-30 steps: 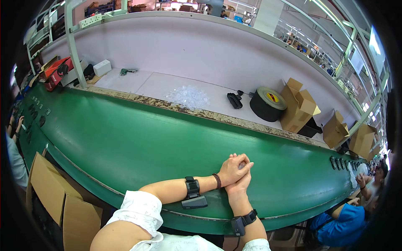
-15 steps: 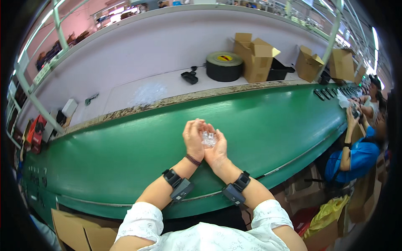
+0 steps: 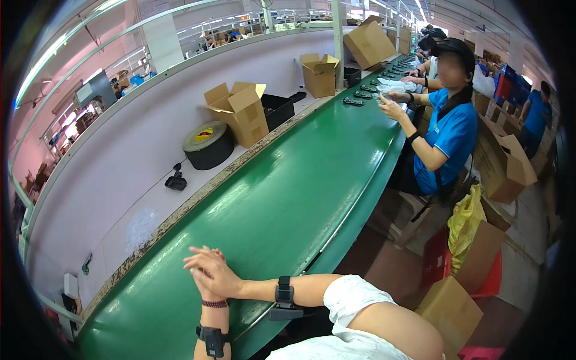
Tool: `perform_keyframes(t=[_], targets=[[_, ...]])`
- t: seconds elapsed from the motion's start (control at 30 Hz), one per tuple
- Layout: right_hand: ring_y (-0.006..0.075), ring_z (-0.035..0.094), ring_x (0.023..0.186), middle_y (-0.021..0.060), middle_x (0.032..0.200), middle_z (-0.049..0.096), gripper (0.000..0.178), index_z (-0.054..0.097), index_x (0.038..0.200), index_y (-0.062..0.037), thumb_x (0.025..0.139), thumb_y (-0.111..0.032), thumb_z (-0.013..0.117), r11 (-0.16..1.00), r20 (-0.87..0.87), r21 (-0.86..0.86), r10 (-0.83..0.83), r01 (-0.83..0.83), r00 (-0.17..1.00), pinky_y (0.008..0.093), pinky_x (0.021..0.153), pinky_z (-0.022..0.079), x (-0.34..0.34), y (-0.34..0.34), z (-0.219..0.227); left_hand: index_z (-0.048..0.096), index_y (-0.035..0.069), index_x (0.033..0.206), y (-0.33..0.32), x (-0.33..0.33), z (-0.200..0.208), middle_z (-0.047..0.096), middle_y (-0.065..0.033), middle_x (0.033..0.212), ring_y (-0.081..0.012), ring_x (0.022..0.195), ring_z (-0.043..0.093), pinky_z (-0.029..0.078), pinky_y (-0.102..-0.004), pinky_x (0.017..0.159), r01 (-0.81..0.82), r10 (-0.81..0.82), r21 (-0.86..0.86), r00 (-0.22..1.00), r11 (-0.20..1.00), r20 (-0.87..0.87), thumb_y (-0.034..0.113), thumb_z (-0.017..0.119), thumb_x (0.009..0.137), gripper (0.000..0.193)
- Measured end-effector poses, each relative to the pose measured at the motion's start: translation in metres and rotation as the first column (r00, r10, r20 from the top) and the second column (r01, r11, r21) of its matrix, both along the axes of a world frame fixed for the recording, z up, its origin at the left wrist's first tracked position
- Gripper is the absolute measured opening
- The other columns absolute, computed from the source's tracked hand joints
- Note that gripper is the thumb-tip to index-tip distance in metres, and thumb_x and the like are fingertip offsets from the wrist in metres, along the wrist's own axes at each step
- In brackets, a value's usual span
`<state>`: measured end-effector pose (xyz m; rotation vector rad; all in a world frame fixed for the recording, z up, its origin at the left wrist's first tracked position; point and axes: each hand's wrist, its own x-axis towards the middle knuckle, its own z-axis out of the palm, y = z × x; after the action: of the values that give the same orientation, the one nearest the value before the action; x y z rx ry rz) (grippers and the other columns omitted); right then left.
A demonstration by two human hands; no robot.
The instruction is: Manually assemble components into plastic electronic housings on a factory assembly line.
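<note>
My right hand (image 3: 217, 273) lies across my left hand (image 3: 208, 292), over the near left part of the green conveyor belt (image 3: 273, 180). The right hand's fingers are stretched out and slightly apart. Beneath them, the left hand is cupped and its fingers are mostly covered. The small clear plastic pieces that lay in my cupped hands in the earlier picture are hidden from view. A heap of similar clear pieces (image 3: 142, 230) rests on the pale ledge beyond my hands.
Along the ledge stand a black tape roll (image 3: 209, 147), an open carton (image 3: 242, 117) and a black bin (image 3: 278, 112). A co-worker in blue (image 3: 447, 135) handles something at the belt's far right, near a row of black parts (image 3: 362, 95). A yellow bag (image 3: 467, 222) sits behind me.
My view has swung to the right, bringing the co-worker fully into sight. My hands have gone from cupped side by side around clear pieces to the right one laid across the left.
</note>
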<state>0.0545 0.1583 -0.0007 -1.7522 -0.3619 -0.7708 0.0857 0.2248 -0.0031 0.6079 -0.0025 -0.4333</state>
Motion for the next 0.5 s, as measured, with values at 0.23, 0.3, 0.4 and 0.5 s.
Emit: perform_keyframes(t=[0.23,0.3,0.4,0.5], targets=[[0.0288,0.049,0.122,0.0068,0.105,0.063,0.011,0.061,0.095,-0.0069,0.086,-0.012,0.057,0.965,0.148,-0.093,0.256,-0.244,0.955,0.0466,0.108,0.031,-0.015,0.006,0.01,0.056,0.002,0.103,0.017,-0.034,0.002,0.059,-0.009,0.096,-0.0198,0.09,0.059,0.049,-0.0344,0.084,0.102,-0.102,0.003,0.995,0.995,-0.015,0.022,0.043,0.098,0.024],[0.0289,0.049,0.12,0.0066,0.105,0.062,0.011,0.061,0.096,-0.0069,0.086,-0.012,0.058,0.958,0.205,-0.139,0.276,-0.251,0.939,0.0469,0.108,0.032,-0.015,0.007,0.012,0.056,0.003,0.101,0.022,-0.034,0.005,0.059,-0.0085,0.094,-0.0193,0.087,0.059,0.049,-0.0339,0.082,0.095,-0.095,-0.009,0.995,0.995,-0.033,0.022,0.044,0.098,0.023],[0.0293,0.051,0.115,0.0063,0.104,0.06,0.014,0.06,0.098,-0.007,0.085,-0.01,0.059,0.951,0.32,-0.211,0.287,-0.228,0.903,0.0459,0.105,0.035,-0.02,0.004,0.019,0.057,0.003,0.099,0.03,-0.027,0.016,0.06,-0.0077,0.09,-0.0186,0.083,0.06,0.051,-0.0331,0.078,0.055,-0.058,-0.037,0.994,0.998,-0.097,0.023,0.045,0.098,0.023],[0.0272,0.051,0.113,0.0064,0.108,0.059,0.011,0.06,0.096,-0.0072,0.086,-0.009,0.059,0.96,0.329,-0.223,0.238,-0.17,0.914,0.0466,0.101,0.038,-0.024,-0.002,0.023,0.057,0.004,0.097,0.045,-0.026,0.026,0.06,-0.0069,0.086,-0.0179,0.08,0.061,0.052,-0.0323,0.075,-0.022,0.018,-0.029,0.987,0.999,-0.16,0.023,0.046,0.098,0.023]])
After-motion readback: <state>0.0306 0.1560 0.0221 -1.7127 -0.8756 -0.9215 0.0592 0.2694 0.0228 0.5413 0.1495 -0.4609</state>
